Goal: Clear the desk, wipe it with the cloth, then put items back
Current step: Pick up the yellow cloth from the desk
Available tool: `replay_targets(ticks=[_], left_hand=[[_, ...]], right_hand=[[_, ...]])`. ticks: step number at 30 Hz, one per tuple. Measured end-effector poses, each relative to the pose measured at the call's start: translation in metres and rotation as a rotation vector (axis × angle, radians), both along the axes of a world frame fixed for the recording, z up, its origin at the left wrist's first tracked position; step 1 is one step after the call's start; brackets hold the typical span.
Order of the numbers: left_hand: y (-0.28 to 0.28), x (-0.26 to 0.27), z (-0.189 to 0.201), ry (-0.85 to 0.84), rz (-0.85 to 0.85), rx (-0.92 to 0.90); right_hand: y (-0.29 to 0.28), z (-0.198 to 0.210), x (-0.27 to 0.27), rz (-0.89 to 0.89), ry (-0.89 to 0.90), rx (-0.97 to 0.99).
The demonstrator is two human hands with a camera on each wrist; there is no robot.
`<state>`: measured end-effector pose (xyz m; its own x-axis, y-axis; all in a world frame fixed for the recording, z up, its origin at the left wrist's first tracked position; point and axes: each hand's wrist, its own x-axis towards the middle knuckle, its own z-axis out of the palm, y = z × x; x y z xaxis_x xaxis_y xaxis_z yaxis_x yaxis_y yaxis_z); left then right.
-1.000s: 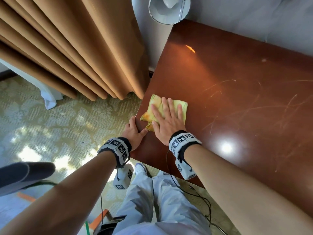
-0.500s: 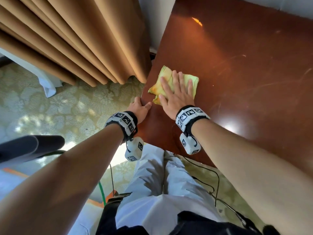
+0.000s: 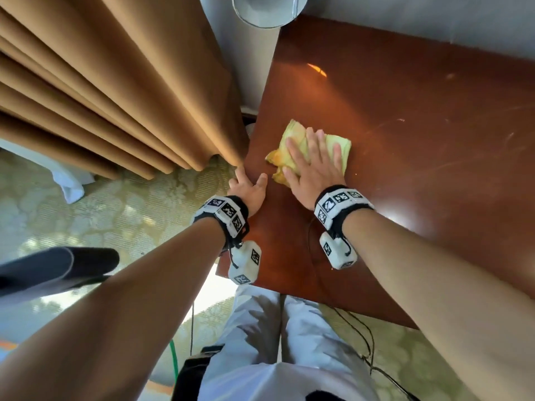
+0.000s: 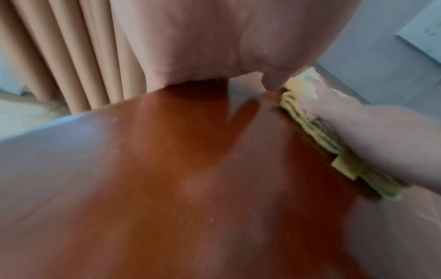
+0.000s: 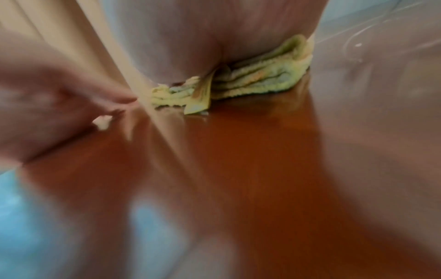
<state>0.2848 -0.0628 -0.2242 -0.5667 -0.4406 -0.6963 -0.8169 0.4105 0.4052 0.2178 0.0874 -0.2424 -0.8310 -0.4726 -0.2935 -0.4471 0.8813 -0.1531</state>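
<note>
A folded yellow-green cloth (image 3: 295, 137) lies near the left edge of the glossy reddish-brown desk (image 3: 419, 134). My right hand (image 3: 311, 166) presses flat on it with fingers spread and straight. My left hand (image 3: 249, 186) rests on the desk's left edge just beside the cloth, thumb on top. In the right wrist view the cloth (image 5: 257, 79) shows in stacked folds under my palm, and the left wrist view shows the cloth (image 4: 307, 117) under the right hand. Both wrist views are blurred.
Tan curtains (image 3: 115, 82) hang close to the desk's left side. A white lamp shade (image 3: 266, 10) is at the desk's far left corner by the wall. Patterned carpet (image 3: 115, 215) lies below, with a dark chair part (image 3: 52, 270) at the left.
The right hand with the cloth has slid away from me along the desk's left edge. The left hand keeps its place on the edge.
</note>
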Motion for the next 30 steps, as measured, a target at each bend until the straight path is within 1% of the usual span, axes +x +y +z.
replay_targets(ticks=[3, 5, 8, 10, 13, 15, 18, 22, 26, 30], left_hand=[[0.005, 0.0, -0.008, 0.032, 0.017, -0.056], [0.006, 0.002, -0.011, 0.056, 0.022, -0.077], [0.005, 0.002, -0.011, 0.048, 0.005, -0.068], [0.002, 0.0, -0.01, 0.035, 0.002, -0.051], [-0.003, -0.001, -0.012, 0.018, -0.001, -0.015], [-0.006, -0.002, -0.013, 0.005, -0.002, 0.001], [-0.006, -0.002, -0.011, 0.01, -0.005, 0.008], [-0.007, 0.0, -0.011, 0.032, 0.015, 0.036], [-0.012, -0.001, -0.01, 0.018, -0.005, 0.065], [-0.02, -0.001, -0.012, 0.024, 0.001, 0.137]], right_hand=[[-0.004, -0.004, -0.025, -0.08, 0.05, 0.013], [-0.009, -0.006, -0.025, -0.094, 0.078, 0.025], [-0.014, -0.005, -0.015, -0.138, 0.069, 0.029], [-0.015, -0.004, 0.0, -0.141, 0.064, 0.003], [-0.014, -0.002, 0.042, -0.066, 0.039, -0.032], [-0.011, -0.003, 0.07, -0.028, -0.001, -0.009], [-0.007, -0.004, 0.087, -0.009, -0.017, -0.016], [-0.002, -0.002, 0.064, 0.052, -0.016, -0.028], [-0.013, 0.001, 0.016, -0.06, -0.004, 0.009], [-0.024, -0.001, -0.038, -0.154, 0.016, 0.017]])
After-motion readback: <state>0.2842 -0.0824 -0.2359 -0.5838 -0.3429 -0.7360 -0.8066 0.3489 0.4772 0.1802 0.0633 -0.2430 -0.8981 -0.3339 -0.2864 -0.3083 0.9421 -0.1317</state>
